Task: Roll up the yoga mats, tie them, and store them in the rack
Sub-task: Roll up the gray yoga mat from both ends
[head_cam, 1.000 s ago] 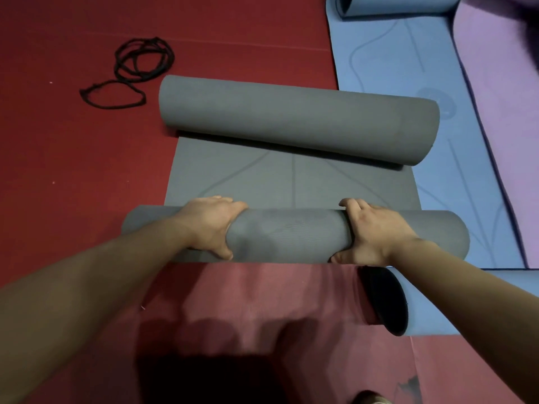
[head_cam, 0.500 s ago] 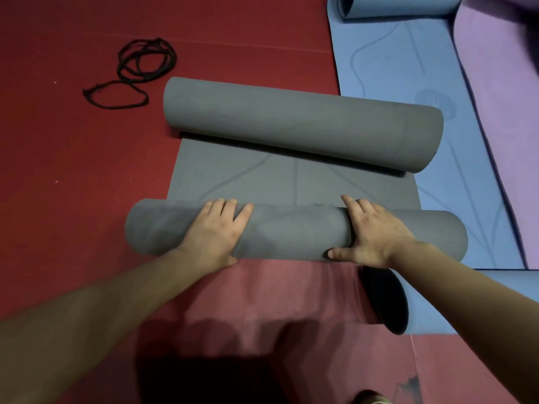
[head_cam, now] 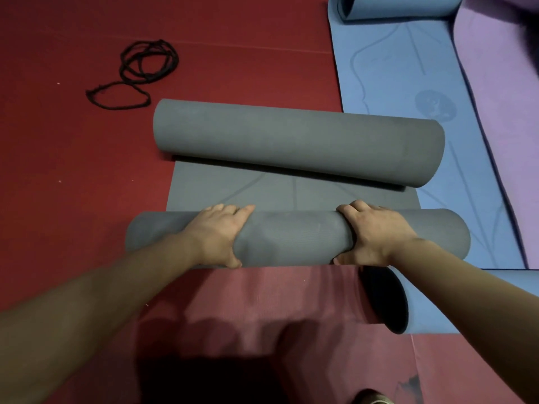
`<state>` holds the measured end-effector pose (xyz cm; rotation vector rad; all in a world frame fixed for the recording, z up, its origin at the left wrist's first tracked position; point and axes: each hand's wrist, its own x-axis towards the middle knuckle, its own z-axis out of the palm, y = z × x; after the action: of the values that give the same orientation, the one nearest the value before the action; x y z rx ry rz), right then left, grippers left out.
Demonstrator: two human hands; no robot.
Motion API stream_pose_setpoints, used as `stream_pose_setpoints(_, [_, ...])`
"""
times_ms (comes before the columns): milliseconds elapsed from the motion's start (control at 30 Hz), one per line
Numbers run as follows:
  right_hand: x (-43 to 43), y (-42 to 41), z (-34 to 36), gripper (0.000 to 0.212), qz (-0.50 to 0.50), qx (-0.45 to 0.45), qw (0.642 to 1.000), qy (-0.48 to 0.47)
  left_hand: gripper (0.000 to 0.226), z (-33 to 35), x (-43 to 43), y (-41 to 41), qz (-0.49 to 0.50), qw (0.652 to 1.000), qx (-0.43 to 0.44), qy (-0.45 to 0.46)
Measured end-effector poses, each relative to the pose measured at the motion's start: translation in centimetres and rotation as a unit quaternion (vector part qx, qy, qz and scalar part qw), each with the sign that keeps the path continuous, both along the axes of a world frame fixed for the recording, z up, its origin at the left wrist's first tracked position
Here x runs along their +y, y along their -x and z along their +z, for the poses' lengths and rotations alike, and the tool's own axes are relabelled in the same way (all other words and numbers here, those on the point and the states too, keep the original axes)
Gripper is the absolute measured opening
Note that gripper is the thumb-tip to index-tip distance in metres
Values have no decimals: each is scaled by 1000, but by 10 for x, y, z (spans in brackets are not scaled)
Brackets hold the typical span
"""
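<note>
Flat a moment ago, my left hand (head_cam: 215, 234) now curls round the near roll of the grey mat (head_cam: 291, 237) on the floor (head_cam: 58, 170); my right hand (head_cam: 374, 231) grips it too, set apart to keep winding even.

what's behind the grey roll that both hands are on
A flat stretch of grey mat, then a second grey roll. The near roll, gripped by the left hand and right hand, covers whatever lies beneath it.
</note>
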<state>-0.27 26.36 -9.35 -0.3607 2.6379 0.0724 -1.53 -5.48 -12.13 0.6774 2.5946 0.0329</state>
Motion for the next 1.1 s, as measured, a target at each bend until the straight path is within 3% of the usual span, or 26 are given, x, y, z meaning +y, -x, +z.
stream_pose_setpoints(133, [-2,-1,1,112,5,6,1000,-20,129,-14,-1,-31,-16,989,141,32])
stream_pose_setpoints(267, [-2,0,-2,111,5,7,1000,-18,125,-15,0,-26,-42,985,157,49])
stream_pose_setpoints(600, [3,-14,0,88,-25,-102,994,41,105,7,-6,-3,-76,996,-25,36])
stream_pose_setpoints(767, [0,-20,-4,122,0,-35,999,23,117,4,-1,9,-52,994,-83,38])
stream_pose_setpoints(833, [-1,-21,-6,117,-17,-29,999,35,127,5,-1,-1,-41,997,-44,50])
stream_pose_setpoints(933, [-2,-17,-6,96,-26,-34,998,41,123,0,4,-25,-63,993,96,26])
stream_pose_setpoints(1033, [-2,-13,-5,86,-29,-40,998,39,126,-10,13,-39,-33,989,143,8])
stream_pose_setpoints(1100, [-1,-14,-7,91,-31,-30,998,43,128,-13,17,-38,-24,988,149,16])
